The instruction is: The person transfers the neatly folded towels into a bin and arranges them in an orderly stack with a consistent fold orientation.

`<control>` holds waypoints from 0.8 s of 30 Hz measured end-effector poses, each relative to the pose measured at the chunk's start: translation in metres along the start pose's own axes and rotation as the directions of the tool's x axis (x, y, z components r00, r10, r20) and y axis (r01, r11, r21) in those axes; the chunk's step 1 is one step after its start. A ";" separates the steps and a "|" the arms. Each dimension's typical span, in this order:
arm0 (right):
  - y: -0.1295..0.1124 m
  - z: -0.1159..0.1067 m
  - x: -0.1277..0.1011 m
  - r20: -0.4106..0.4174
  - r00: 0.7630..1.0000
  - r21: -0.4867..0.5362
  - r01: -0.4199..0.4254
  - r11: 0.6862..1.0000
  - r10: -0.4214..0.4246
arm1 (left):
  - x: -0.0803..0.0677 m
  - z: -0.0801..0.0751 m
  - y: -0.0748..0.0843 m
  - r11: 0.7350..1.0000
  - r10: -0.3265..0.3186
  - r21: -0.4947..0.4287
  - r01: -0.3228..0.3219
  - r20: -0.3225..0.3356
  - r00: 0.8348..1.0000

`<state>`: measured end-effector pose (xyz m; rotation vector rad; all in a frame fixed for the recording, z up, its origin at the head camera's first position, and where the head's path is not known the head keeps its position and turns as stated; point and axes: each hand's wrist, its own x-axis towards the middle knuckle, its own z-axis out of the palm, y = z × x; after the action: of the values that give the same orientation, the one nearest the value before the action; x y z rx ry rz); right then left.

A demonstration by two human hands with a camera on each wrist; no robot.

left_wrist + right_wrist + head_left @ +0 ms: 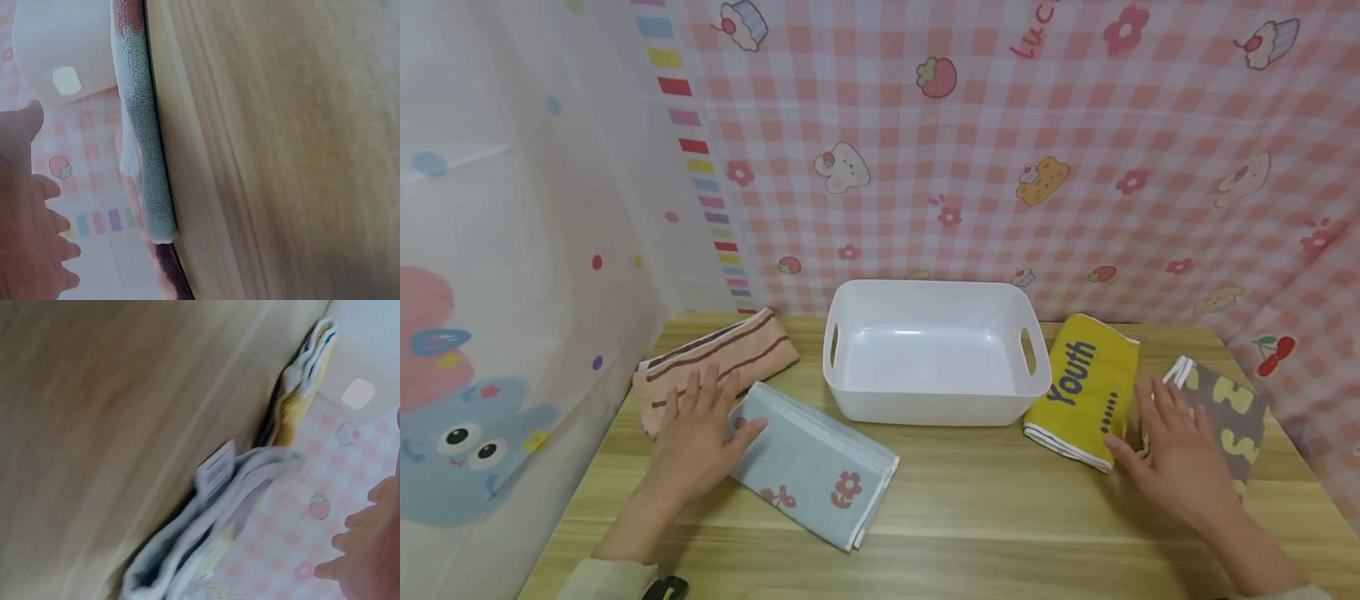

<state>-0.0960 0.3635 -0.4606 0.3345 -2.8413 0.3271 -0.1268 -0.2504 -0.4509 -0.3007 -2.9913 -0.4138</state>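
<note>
blue towel (814, 463): folded flat near the tabletop's front-left, likely soft, light, limp, best pinched at a folded edge | left hand (694, 433): relaxed, fingers flat on it and the striped pink towel (715, 360) | right hand (1180, 454): relaxed, between yellow towel (1086, 388) and brown towel (1225, 414) | white basket (934, 354): back centre

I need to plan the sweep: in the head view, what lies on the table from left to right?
Striped towel → blue towel → white bin → yellow towel → brown towel.
</note>
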 end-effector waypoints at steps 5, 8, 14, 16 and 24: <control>-0.017 -0.004 0.001 -0.001 1.000 0.029 -0.002 1.000 0.002 | 0.001 0.000 0.001 1.000 0.008 -0.019 -0.009 -0.036 0.999; -0.028 -0.007 0.001 -0.006 1.000 0.045 0.000 0.999 0.000 | 0.002 -0.002 0.002 0.999 0.010 -0.031 -0.012 -0.047 0.999; -0.050 -0.010 0.002 -0.030 0.999 0.074 0.014 0.997 -0.011 | 0.003 -0.004 0.001 0.999 0.018 -0.032 -0.020 -0.075 0.997; -0.058 -0.009 0.003 -0.031 1.000 0.087 0.008 0.996 -0.006 | 0.004 -0.004 -0.001 0.999 0.017 -0.034 -0.020 -0.083 0.996; -0.086 -0.006 0.003 -0.088 0.995 0.152 0.057 0.987 -0.044 | 0.005 -0.004 -0.004 0.997 0.033 -0.065 -0.044 -0.153 0.988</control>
<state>-0.0762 0.2831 -0.4380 0.4129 -2.7263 0.5400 -0.1324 -0.2542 -0.4472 -0.3173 -2.8231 -0.5109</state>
